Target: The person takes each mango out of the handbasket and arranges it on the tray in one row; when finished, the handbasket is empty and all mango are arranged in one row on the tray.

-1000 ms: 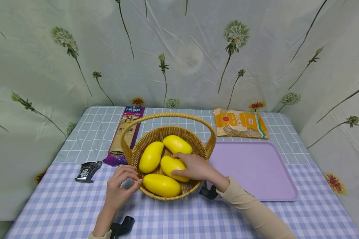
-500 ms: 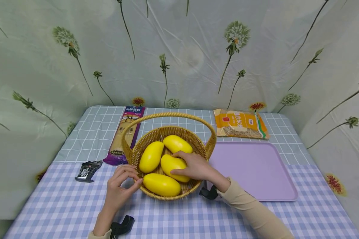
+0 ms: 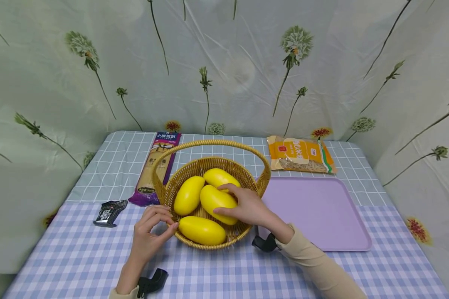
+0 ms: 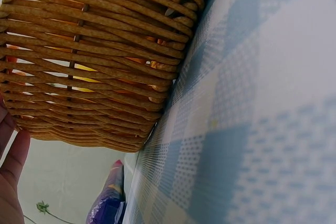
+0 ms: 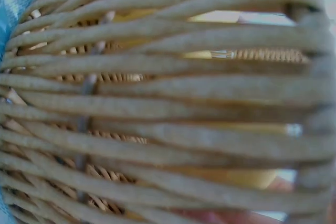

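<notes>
The left hand (image 3: 152,227) is pinching the rim of the basket (image 3: 193,167), apparently steadying it. Inside, three mangoes (image 3: 188,196) are resting. A fourth mango (image 3: 216,201) is rising slightly compared with half a second ago, while remaining within the basket; lifting appears to be starting. The right hand's (image 3: 247,206) grip is clamping it between thumb and fingers.
</notes>
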Motion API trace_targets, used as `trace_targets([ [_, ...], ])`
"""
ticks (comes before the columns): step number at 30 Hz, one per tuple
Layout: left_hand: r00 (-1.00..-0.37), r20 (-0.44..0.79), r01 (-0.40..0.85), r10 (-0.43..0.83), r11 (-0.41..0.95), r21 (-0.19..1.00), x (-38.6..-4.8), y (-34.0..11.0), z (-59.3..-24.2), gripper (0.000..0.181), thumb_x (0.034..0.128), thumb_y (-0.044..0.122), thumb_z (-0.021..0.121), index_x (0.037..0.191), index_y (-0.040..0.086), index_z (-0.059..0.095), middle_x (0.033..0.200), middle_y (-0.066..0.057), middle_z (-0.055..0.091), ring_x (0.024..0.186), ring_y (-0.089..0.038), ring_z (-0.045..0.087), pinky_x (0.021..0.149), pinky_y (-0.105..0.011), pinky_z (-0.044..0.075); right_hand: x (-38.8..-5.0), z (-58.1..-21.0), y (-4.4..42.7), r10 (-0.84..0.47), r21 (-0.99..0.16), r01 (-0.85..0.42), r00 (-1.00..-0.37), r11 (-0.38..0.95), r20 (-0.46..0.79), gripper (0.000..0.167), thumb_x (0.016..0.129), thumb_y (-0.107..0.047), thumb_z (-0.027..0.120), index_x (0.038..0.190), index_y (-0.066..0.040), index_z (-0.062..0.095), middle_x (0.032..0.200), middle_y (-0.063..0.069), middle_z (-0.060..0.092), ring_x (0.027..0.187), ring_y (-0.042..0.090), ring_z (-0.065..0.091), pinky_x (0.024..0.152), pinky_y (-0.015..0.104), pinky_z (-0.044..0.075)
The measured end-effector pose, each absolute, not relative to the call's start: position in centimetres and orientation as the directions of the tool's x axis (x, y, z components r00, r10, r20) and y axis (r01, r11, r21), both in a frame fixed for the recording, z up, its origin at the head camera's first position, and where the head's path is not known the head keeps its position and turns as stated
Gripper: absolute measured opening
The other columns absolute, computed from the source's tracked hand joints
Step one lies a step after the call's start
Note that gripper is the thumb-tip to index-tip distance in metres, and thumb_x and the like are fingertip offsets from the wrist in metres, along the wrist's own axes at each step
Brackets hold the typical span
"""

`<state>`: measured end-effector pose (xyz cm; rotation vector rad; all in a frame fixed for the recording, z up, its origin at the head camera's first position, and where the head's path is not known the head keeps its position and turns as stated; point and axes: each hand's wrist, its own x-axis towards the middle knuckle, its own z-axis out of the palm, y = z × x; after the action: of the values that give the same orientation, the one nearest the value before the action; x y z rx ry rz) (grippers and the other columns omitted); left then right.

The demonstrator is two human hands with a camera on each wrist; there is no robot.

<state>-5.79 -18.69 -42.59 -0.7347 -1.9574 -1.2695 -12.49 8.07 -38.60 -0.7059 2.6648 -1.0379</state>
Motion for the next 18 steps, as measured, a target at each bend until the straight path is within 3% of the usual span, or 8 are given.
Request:
trace_targets([
  [6,-0.604,0.792,0.762,0.093,0.360,0.539,-5.8,-18.7,-42.6,0.019,0.0805,0.012,0.075,0.070,0.003,0.062,0.081,-0.015,0.061,0.086,-0.033,0.054,0.091,-0.025,0.043,-12.1,-38.2,8.5,-0.459,-0.729,-0.324,-0.888,0.603,0.015,0.064,0.077,-0.055,0.072,0.131,-0.026,0.053,0.115,0.002,0.060,0.096,0.016,0.057,0.078,0.035,0.048],
  [12,-0.613,0.785,0.757,0.094,0.357,0.548,-5.8,-18.7,-42.7,0.020,0.0812,0.013,0.075,0.070,0.003,0.062,0.080,-0.017,0.061,0.087,-0.032,0.054,0.091,-0.025,0.042,-11.5,-38.0,9.0,-0.443,-0.775,-0.362,-0.889,0.518,0.119,0.066,0.074,-0.049,0.077,0.131,-0.026,0.053,0.117,-0.003,0.060,0.094,0.014,0.058,0.077,0.034,0.050],
  [18,-0.615,0.783,0.755,0.094,0.358,0.550,-5.8,-18.8,-42.7,0.020,0.0807,0.012,0.076,0.070,0.003,0.062,0.080,-0.016,0.061,0.088,-0.032,0.054,0.091,-0.025,0.042,-10.7,-37.7,9.7,-0.432,-0.818,-0.394,-0.879,0.418,0.203,0.067,0.073,-0.039,0.081,0.132,-0.028,0.051,0.115,-0.001,0.058,0.091,0.014,0.058,0.065,0.029,0.056],
])
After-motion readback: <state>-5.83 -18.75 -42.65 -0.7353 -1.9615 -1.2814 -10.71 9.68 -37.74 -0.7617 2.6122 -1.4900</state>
